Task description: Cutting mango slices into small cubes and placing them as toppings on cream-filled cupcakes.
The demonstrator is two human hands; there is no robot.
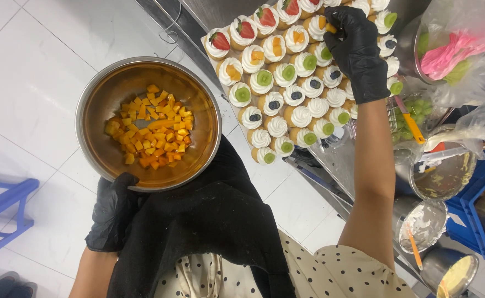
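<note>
Orange fruit cubes [151, 129] lie in a steel bowl [90, 96], which the black-gloved left hand [112, 212] grips from below over the white floor. Beside it, the gloved right hand [355, 47] pinches one orange piece [330, 27] on a cream-topped cupcake in the tray of cupcakes [286, 83].

White tiled floor [43, 72]; blue frame [5, 207]; steel counter [342, 165]

A bag of pink spoons [452, 52] lies right of the right hand [355, 52], with grapes [413, 113] and an orange-handled knife [411, 124] nearer the wrist. A blue stool [5, 212] stands left of the left hand [112, 212].
</note>
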